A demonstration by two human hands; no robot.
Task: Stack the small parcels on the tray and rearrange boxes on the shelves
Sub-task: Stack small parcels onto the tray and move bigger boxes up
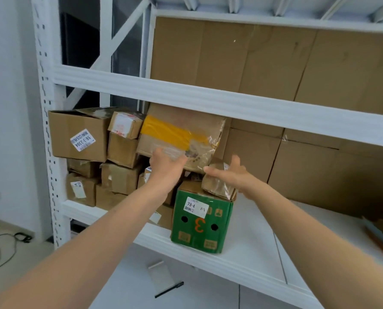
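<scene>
A large tilted carton with a yellow tape band (177,132) lies on top of the pile of small parcels on the middle shelf. My left hand (166,163) presses against its lower front edge, the fingers blurred against the cardboard. A green box marked 3 (199,221) stands on the white shelf board (253,248). On it sits a small brown taped parcel (217,186). My right hand (233,172) rests on that parcel with the index finger stretched left and the thumb raised.
Several small brown parcels (119,177) are piled at the shelf's left end, beside a labelled carton (79,134). Flattened cardboard (320,166) lines the shelf back. The upper shelf beam (208,97) hangs just above the tilted carton. A white upright (50,130) bounds the left.
</scene>
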